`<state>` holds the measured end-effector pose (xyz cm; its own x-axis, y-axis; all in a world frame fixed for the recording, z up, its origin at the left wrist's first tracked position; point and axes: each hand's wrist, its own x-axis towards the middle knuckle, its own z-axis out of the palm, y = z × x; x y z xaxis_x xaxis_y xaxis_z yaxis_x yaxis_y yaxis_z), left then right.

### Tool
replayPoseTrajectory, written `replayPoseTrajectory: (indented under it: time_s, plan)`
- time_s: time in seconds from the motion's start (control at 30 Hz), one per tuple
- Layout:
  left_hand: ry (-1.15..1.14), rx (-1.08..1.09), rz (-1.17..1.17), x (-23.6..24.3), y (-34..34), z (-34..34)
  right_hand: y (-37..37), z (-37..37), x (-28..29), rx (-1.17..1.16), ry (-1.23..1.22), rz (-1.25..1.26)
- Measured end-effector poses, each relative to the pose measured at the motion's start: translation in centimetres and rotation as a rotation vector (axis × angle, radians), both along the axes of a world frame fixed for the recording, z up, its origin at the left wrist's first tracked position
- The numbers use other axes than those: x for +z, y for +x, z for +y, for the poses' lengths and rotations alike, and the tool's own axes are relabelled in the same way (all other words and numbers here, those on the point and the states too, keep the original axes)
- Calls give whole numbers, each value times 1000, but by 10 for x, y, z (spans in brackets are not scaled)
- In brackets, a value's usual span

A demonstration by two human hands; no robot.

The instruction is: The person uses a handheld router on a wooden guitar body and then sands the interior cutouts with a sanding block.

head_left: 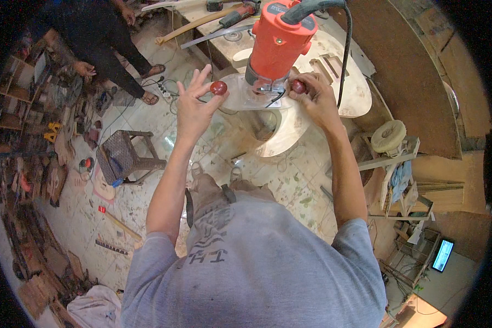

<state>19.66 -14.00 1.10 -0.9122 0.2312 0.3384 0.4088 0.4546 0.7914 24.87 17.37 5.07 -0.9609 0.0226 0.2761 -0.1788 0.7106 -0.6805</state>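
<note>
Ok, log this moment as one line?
left hand: open, fingertips at red knob | right hand: gripping other knob | orange router: upright on wooden workpiece

A router [280, 46] is set upright on a guitar-body blank [311, 93], which is laid on the workbench [224, 46]. One knob [218, 88] is found at the router's left beside the left hand [194, 109], and another knob [298, 86] at its right under the right hand [317, 98]. Behind the router, a hammer [202, 23] is laid on the bench. A stool [127, 156] is placed on the floor to the left, below the bench. Another person [101, 44] is positioned at far left.
</note>
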Motion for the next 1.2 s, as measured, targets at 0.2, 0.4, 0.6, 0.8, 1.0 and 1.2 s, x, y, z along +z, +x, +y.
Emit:
replayPoseTrajectory:
  time_s: [0.2, 0.4, 0.6, 0.8, 1.0, 1.2]
  plan:
    - [-2, -22, -11, -2, -6, -5, -3, -4, 2, -5, 24, -20]
    - [1, -21, -2, -3, -9, -5, -6, -4, 1, -12, 53, 7]
    - [-18, -19, 7, -1, -17, -6, -11, -2, -6, -32, 67, -14]
    - [-11, -34, 34, -2, -27, -6, -14, -2, -16, -39, -1, 23]
    - [-2, -16, 54, -5, -14, -3, -8, -4, -2, -18, 31, 20]
    - [41, -5, 28, -5, -3, 5, -7, 5, -11, -30, -65, -48]
